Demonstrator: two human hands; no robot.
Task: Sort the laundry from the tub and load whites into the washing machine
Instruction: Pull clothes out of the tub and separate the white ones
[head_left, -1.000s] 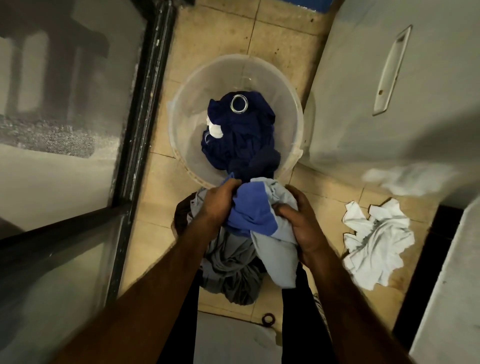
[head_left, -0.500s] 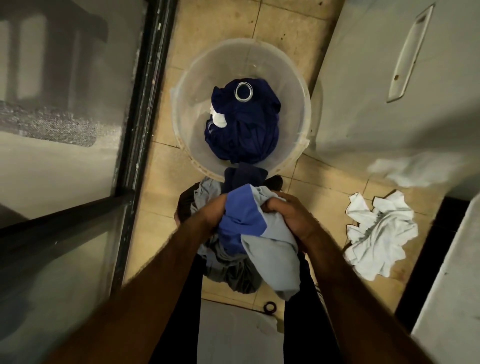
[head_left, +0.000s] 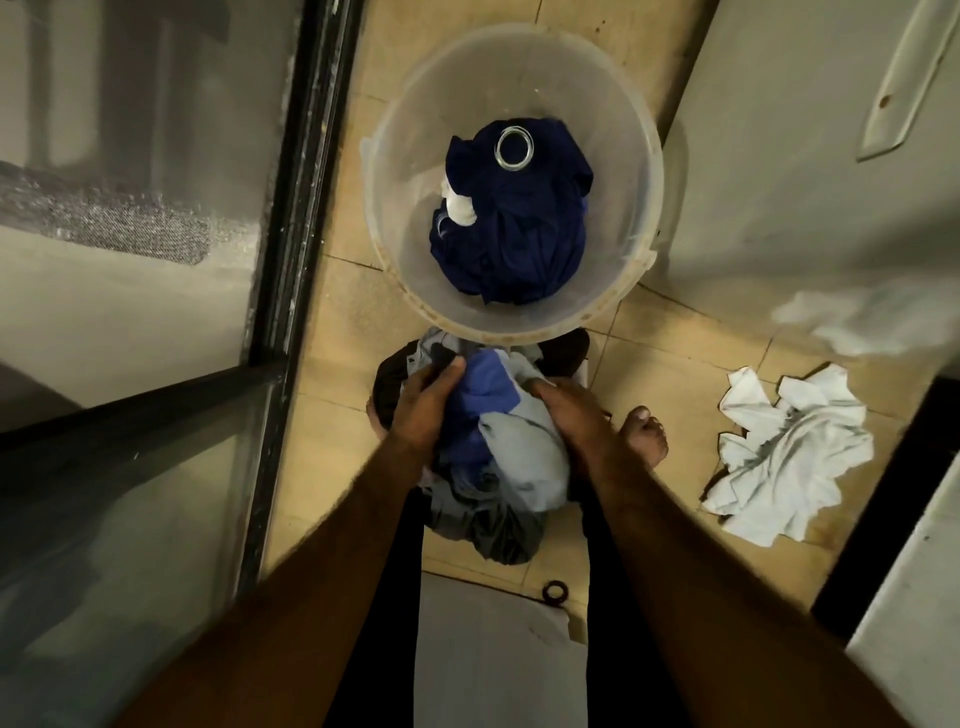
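Reaching down from six o'clock, two bare forearms meet over a bundle of clothes on the tiled floor (head_left: 332, 374). The left hand (head_left: 426, 410) grips a blue and grey garment (head_left: 498, 410) from its nine o'clock side, fingers curled into the cloth. The right hand (head_left: 571, 415) clutches the same garment from three o'clock, fingers sunk in the pale grey part. Beneath it a dark grey heap (head_left: 483, 530) spreads toward six o'clock. A bare foot (head_left: 647, 436) stands just beside the right hand at three o'clock, and a small black ring (head_left: 556, 592) lies near the heap at five o'clock. Well apart at three o'clock, a crumpled white garment (head_left: 789, 457) lies on the tiles. At twelve o'clock of the hands stands the translucent tub (head_left: 641, 208), its near rim just above the bundle. Inside it sits navy laundry (head_left: 519, 244), with a metal eyelet (head_left: 513, 148) on top and a white scrap (head_left: 460, 205) at its nine o'clock edge. A pale panel (head_left: 805, 208) rises at three o'clock of the tub.
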